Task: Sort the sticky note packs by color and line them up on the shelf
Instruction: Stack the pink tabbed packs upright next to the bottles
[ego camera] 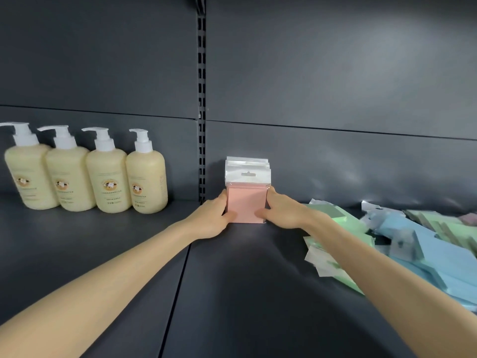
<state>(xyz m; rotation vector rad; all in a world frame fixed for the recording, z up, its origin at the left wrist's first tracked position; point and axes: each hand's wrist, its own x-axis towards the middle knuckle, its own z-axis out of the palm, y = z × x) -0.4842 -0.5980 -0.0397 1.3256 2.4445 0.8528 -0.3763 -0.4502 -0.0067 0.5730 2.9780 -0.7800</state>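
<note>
A row of pink sticky note packs (246,202) stands upright near the back of the dark shelf (245,293), clear hang tabs on top. My left hand (213,218) grips the row's left side, thumb on the front pack. My right hand (281,210) grips the right side the same way. To the right lies a loose heap of green packs (346,223) and blue packs (423,251), with a purple pack (471,218) at the far right edge.
Several cream pump bottles (108,174) stand in a row at the back left of the shelf. A slotted upright (201,99) splits the dark back panel. A seam runs down the shelf under my left forearm.
</note>
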